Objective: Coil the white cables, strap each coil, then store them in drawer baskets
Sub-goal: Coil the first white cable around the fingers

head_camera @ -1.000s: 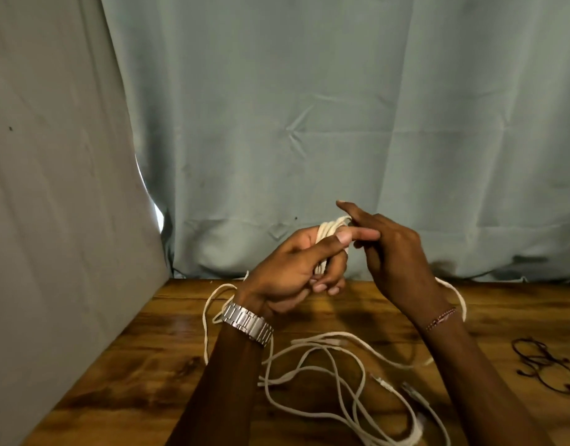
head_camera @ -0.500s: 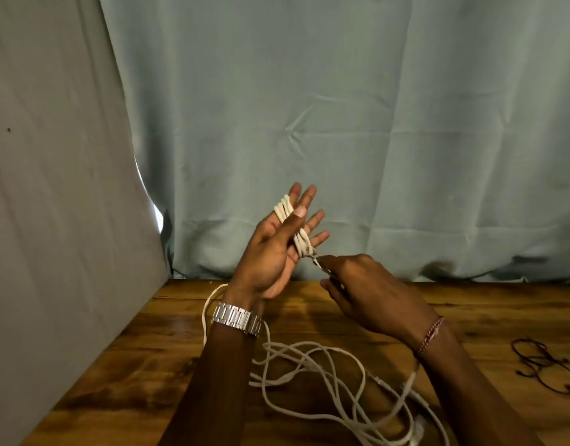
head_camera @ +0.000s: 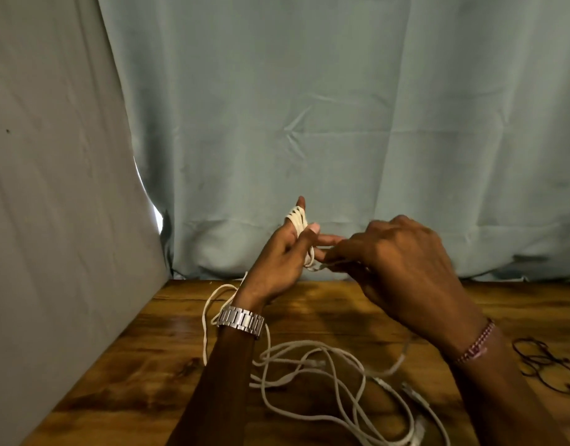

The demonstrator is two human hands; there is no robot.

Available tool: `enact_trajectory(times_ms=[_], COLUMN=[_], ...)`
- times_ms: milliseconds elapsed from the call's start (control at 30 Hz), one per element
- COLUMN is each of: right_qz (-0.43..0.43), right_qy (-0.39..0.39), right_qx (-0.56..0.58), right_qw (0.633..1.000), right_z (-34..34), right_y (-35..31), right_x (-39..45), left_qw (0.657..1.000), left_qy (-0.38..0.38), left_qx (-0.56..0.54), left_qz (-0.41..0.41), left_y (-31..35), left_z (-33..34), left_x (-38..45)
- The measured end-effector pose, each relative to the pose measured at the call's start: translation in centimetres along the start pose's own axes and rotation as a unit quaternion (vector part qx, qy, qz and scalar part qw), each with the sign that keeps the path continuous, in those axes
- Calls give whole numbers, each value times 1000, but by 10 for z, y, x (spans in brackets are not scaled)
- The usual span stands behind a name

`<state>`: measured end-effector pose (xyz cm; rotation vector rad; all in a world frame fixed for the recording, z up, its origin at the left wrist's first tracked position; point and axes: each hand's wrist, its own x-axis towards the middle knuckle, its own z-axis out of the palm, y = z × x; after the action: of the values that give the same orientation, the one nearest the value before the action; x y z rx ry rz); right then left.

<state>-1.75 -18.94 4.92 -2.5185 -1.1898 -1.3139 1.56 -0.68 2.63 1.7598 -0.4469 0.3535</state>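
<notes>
**Winding a white cable around the left hand**

The left hand (head_camera: 278, 259) is raised above the table with its fingers held straight and spread; several turns of white cable (head_camera: 297, 220) are wrapped around them, and the thumb presses against the turns to hold them. At three o'clock from it, touching its fingertips, the right hand (head_camera: 396, 252) has curled fingers that pinch the running strand just where it leaves the coil.

The cable looks thin, light and limp, so it will likely bend easily but spring loose if the turns are let go. The best hold is probably on the bundled turns themselves, with the free strand kept taut close to the coil.

At six o'clock, below both wrists, loose cable (head_camera: 325, 375) lies tangled on the wooden table (head_camera: 132, 365). At four o'clock, near the right edge, lie thin dark ties (head_camera: 541, 362). A grey-green curtain (head_camera: 309, 107) hangs behind.
</notes>
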Motion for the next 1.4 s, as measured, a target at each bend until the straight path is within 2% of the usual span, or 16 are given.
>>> enact_trajectory(times_ms=[100,233,333,467,733,867,1000,1133,1267,1400], right_qz=[4,-2,10,70,128,146,163,139,107,127], right_qy=[99,189,226,277,306,235,99,-53,-171,-202], right_qx=[8,18,15,45,14,21,113,257,211,231], right_qw=[995,982,974,957,943,961,975,955,956,943], right_z=[3,8,17,30,46,55,64,68,58,49], right_y=[16,24,30,38,43,37,29,19,6,-6], right_x=[-2,-4,-4,-8,-10,-7,-3,-1,1,2], left_qw=[999,998,995,990,975,957,936,948,949,953], left_qy=[-29,-68,-96,-136,-212,-239,-234,-178,-126,-40], left_qx=[39,1,30,32,-66,-162,-258,-255,-280,-290], left_qz=[13,10,23,37,7,28,49,71,73,75], left_y=[6,14,12,4,10,16,18,15,17,15], left_z=[2,4,3,5,10,8,12,13,10,6], left_x=[-6,-10,-9,-8,-11,-13,-16,-14,-10,-3])
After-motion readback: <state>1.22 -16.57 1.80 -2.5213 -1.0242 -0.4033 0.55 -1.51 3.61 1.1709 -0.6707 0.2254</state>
